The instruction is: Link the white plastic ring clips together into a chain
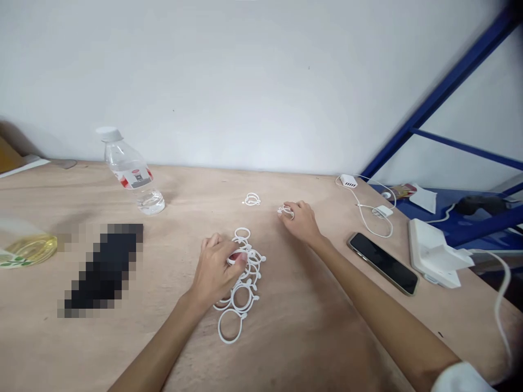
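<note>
A pile of several white plastic rings (pixel 241 296) lies on the wooden table (pixel 310 332) in front of me. My left hand (pixel 214 269) rests on the pile's left side, fingers curled and pinching one ring at its top. My right hand (pixel 301 220) reaches farther back, its fingertips closed on a small white ring (pixel 285 210) on the table. A separate small cluster of white rings (pixel 252 200) lies apart, behind the pile and left of my right hand.
A clear water bottle (pixel 131 173) stands at back left. A blurred black object (pixel 104 269) and a yellowish container (pixel 24 247) sit at left. At right are a black phone (pixel 383 263), white charger and cable (pixel 370 209), a white box (pixel 435 253) and a blue metal frame (pixel 449 81).
</note>
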A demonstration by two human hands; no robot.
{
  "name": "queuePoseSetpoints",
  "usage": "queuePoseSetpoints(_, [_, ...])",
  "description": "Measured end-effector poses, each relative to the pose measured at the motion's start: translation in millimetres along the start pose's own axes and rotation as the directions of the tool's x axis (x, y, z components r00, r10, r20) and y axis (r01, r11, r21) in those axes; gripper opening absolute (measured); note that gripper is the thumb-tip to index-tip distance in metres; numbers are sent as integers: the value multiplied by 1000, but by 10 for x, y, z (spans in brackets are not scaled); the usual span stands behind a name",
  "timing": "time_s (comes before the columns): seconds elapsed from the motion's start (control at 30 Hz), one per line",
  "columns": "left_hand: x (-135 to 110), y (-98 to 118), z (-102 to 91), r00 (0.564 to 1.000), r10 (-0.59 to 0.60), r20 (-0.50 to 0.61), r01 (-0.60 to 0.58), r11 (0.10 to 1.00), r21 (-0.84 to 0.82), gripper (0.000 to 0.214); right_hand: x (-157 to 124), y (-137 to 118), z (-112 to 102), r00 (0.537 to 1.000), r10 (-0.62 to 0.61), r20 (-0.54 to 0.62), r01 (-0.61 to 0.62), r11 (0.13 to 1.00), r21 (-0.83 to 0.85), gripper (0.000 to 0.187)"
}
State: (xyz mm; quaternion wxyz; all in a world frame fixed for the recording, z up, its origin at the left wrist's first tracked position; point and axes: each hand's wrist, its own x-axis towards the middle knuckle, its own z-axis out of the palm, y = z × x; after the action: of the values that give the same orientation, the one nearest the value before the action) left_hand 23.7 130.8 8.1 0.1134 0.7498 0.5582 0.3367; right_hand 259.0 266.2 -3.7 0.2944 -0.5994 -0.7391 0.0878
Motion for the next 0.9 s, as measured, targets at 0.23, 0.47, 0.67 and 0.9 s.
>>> queuePoseSetpoints(0.23, [-2,7,5,999,42,-17,-42,999,-10,17,121,18,68,999,-41,-8,41,999,19,20])
queuePoseSetpoints(0.47, [-19,20,3,997,-8,-72,2,996,-87,23,-206,-409,-82,1000,21,9,-22,826,563,31])
queuePoseSetpoints(0.67, [16,36,-8,983,-175,-62,148,940,-306,37,-669,-877,-44,943,64,325,-331,223,917,21])
queuePoseSetpoints(0.9, [34,117,-30,981,-187,55,192,882,-431,48,-923,-1154,15,845,-136,518,-533,-134,835,18])
